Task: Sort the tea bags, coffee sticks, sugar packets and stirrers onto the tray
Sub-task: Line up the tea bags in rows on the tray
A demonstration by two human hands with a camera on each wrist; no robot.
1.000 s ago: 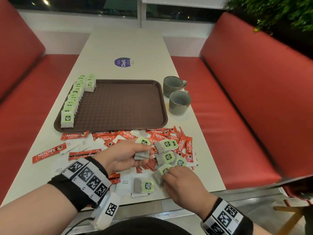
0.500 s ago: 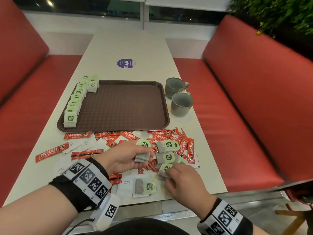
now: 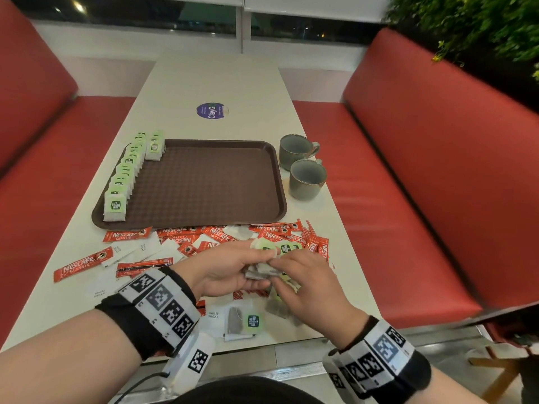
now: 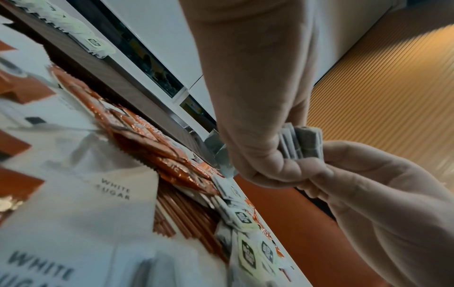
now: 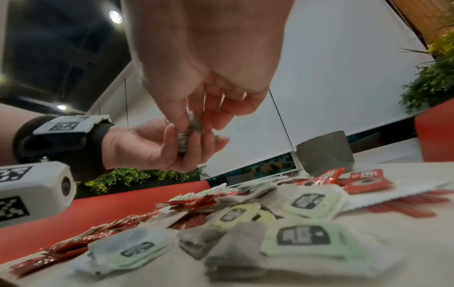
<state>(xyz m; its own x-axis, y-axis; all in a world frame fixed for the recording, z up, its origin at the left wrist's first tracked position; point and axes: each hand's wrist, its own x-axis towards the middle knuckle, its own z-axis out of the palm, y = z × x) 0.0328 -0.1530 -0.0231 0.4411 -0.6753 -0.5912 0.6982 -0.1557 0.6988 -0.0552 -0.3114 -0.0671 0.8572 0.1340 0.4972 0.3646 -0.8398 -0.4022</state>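
Nearest the table edge, one tea bag (image 3: 244, 321) is lying on a white sugar packet (image 3: 214, 316); just above it the left hand (image 3: 221, 272) is cupping a small stack of tea bags (image 3: 259, 271), while the right hand (image 3: 306, 290) is pinching that same stack from the other side. Beyond the hands, coffee sticks (image 3: 128, 235) and loose tea bags are lying scattered; farther off, the tray (image 3: 204, 182) is carrying a row of tea bags (image 3: 122, 182) along its left rim, with two cups (image 3: 306, 177) standing beside its right edge.
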